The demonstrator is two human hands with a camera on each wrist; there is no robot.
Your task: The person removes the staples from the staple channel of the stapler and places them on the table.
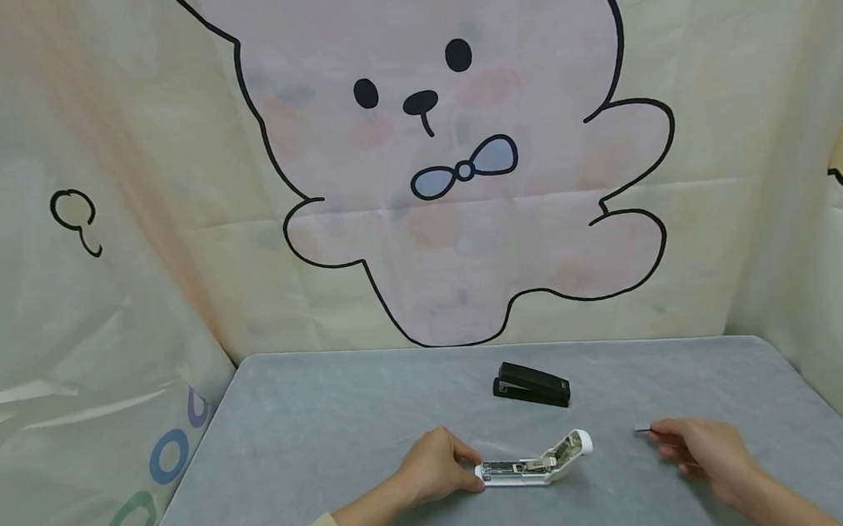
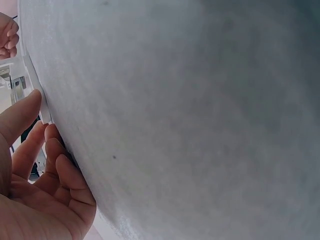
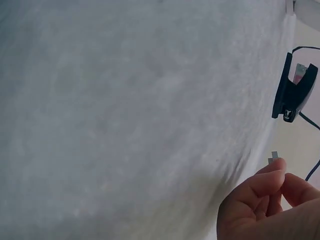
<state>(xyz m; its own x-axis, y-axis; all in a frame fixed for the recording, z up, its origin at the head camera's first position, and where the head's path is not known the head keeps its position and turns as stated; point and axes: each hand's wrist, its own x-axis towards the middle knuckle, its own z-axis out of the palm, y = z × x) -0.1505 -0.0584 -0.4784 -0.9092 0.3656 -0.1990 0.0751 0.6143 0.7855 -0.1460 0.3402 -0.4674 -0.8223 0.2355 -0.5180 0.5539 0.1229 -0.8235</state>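
Observation:
A white stapler [image 1: 537, 463] lies on the grey table [image 1: 316, 439] with its top swung open, so the metal staple channel shows. My left hand [image 1: 475, 469] grips its left end, thumb and fingers curled around it; the left wrist view shows this hand [image 2: 42, 122] against the stapler's white edge [image 2: 17, 85]. To the right, my right hand [image 1: 658, 436] pinches a short strip of staples [image 1: 643, 431] just above the table. In the right wrist view the strip [image 3: 274, 160] pokes out between thumb and forefinger [image 3: 282, 172].
A black stapler [image 1: 532, 384], closed, lies behind the white one toward the table's far side, also visible as a black stapler [image 3: 292, 90] in the right wrist view. Printed cloth walls [image 1: 458, 168] enclose the table on three sides.

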